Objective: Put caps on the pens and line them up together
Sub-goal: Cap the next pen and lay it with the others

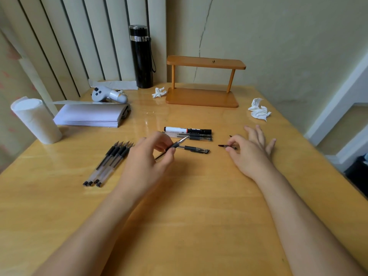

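Note:
My left hand (pixel 147 156) holds an uncapped black gel pen (pixel 175 146) above the table, its metal tip pointing up and right. My right hand (pixel 249 150) pinches a clear pen cap (pixel 227 146) with thumb and forefinger, low over the table, the other fingers spread. Several uncapped gel pens (pixel 109 162) lie side by side at the left. A capped gel pen (pixel 197 149) lies between my hands. Behind it lie a white marker (pixel 187 130) and two capped gel pens (pixel 195 136) in a row. A second small cap (pixel 231 136) peeks out behind my right thumb.
On the wooden table (pixel 189 206) stand a small wooden shelf (pixel 203 96) and a black flask (pixel 142 56) at the back. A paper stack (pixel 91 115), paper roll (pixel 35 120) and white controller (pixel 109 94) sit at the left. Crumpled tissues (pixel 258 110) lie at the right.

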